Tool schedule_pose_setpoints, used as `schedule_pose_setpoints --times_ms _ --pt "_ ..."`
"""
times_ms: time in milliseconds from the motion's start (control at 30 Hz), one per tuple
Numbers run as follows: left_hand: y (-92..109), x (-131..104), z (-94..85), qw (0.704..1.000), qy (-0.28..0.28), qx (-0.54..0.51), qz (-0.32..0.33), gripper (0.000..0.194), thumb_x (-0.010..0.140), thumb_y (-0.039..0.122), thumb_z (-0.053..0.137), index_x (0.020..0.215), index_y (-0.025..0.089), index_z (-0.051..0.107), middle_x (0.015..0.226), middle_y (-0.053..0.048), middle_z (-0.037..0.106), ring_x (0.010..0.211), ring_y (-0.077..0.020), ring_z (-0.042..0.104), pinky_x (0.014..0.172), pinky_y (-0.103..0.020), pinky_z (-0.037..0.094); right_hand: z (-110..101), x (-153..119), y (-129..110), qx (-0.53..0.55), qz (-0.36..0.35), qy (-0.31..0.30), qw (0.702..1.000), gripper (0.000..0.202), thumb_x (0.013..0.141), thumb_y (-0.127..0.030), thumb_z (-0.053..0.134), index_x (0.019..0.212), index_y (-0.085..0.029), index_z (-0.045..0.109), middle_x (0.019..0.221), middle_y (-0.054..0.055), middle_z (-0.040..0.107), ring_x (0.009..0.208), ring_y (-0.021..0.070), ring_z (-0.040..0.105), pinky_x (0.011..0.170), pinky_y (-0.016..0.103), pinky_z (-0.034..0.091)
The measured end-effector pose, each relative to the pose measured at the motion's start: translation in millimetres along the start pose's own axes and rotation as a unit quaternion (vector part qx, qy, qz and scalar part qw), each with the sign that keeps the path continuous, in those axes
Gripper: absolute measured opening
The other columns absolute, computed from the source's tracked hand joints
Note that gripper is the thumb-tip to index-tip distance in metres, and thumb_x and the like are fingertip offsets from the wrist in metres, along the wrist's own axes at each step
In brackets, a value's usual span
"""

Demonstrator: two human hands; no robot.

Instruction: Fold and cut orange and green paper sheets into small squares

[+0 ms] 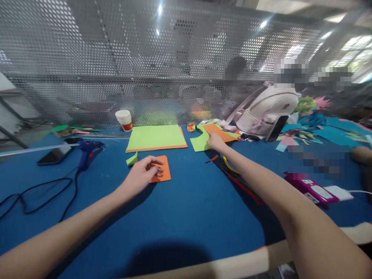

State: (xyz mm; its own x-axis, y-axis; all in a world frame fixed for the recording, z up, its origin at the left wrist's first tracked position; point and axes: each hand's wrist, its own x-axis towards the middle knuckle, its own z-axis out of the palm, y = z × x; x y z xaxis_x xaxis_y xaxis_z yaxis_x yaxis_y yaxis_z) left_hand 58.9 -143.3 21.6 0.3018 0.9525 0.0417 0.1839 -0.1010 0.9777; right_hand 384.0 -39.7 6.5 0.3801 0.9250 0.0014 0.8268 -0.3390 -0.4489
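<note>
My left hand hovers at or rests on a small orange paper square, its fingers loosely bent and apart. Beside it stands a little folded green paper scrap. Farther right, my right hand is stretched out to a heap of cut paper, closed at the lower edge of an orange paper piece. A cut green paper piece lies against its fingers; the fingertips are partly hidden. Behind the left hand lie stacked sheets, a green sheet over an orange one.
A blue glue gun with a black cord and a phone lie at left. Paper cups stand at the back. A pale backpack, a purple packet and blue paper are at right. Perforated metal closes the back.
</note>
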Motion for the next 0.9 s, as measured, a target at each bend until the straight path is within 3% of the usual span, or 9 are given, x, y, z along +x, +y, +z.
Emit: schedule_pose_setpoints --times_ms 133,233,433,533,667,900 --pt "0.9 21.0 -37.2 0.993 0.099 0.063 0.025 0.018 0.071 0.024 0.061 0.087 0.017 0.066 0.086 -0.006 0.071 0.080 -0.0214 0.071 0.077 -0.036 0.057 5.0 -2.8 -4.8 -0.092 -0.020 0.003 0.996 0.038 0.093 -0.036 0.060 0.124 -0.016 0.057 0.124 0.011 0.059 0.105 0.0228 0.062 0.087 0.044 0.054" --pt "-0.6 43.0 -66.2 0.978 0.184 0.099 0.017 0.018 0.071 0.018 0.057 0.087 0.016 0.065 0.080 -0.004 0.069 0.077 -0.0182 0.069 0.075 -0.032 0.056 4.1 -7.5 -8.2 -0.149 -0.040 0.007 0.988 0.037 0.093 -0.036 0.060 0.124 -0.016 0.057 0.124 0.010 0.060 0.104 0.0227 0.062 0.087 0.044 0.054" --pt "-14.2 83.5 -110.1 0.957 0.242 0.156 -0.041 0.015 0.072 0.006 0.058 0.082 0.015 0.065 0.081 -0.002 0.065 0.084 -0.0172 0.064 0.074 -0.027 0.052 -5.1 -17.2 -21.9 -0.232 -0.113 0.028 0.966 0.038 0.092 -0.036 0.061 0.124 -0.014 0.057 0.125 0.012 0.059 0.106 0.0235 0.061 0.089 0.044 0.053" --pt "-21.8 100.1 -115.3 0.951 0.243 0.166 -0.093 0.012 0.083 0.012 0.062 0.094 0.013 0.065 0.093 -0.004 0.066 0.090 -0.0178 0.063 0.075 -0.030 0.054 -1.2 -20.2 -38.4 -0.243 -0.175 0.011 0.954 0.036 0.093 -0.036 0.060 0.123 -0.016 0.057 0.124 0.010 0.060 0.105 0.0227 0.062 0.088 0.044 0.054" --pt "-27.0 119.5 -108.7 0.948 0.230 0.164 -0.149 0.033 0.093 0.034 0.060 0.121 0.015 0.058 0.120 -0.009 0.061 0.101 -0.0213 0.063 0.085 -0.042 0.055 18.8 -22.9 -64.3 -0.241 -0.263 -0.033 0.934 0.035 0.094 -0.036 0.059 0.124 -0.018 0.057 0.125 0.010 0.059 0.105 0.0223 0.062 0.088 0.044 0.054" --pt "-24.6 141.9 -107.6 0.942 0.222 0.157 -0.195 0.036 0.093 0.035 0.060 0.124 0.016 0.056 0.124 -0.010 0.060 0.105 -0.0228 0.062 0.088 -0.044 0.054 45.7 -20.7 -79.7 -0.260 -0.307 -0.105 0.910 0.034 0.094 -0.036 0.059 0.123 -0.018 0.058 0.124 0.010 0.060 0.104 0.0217 0.062 0.087 0.043 0.054"
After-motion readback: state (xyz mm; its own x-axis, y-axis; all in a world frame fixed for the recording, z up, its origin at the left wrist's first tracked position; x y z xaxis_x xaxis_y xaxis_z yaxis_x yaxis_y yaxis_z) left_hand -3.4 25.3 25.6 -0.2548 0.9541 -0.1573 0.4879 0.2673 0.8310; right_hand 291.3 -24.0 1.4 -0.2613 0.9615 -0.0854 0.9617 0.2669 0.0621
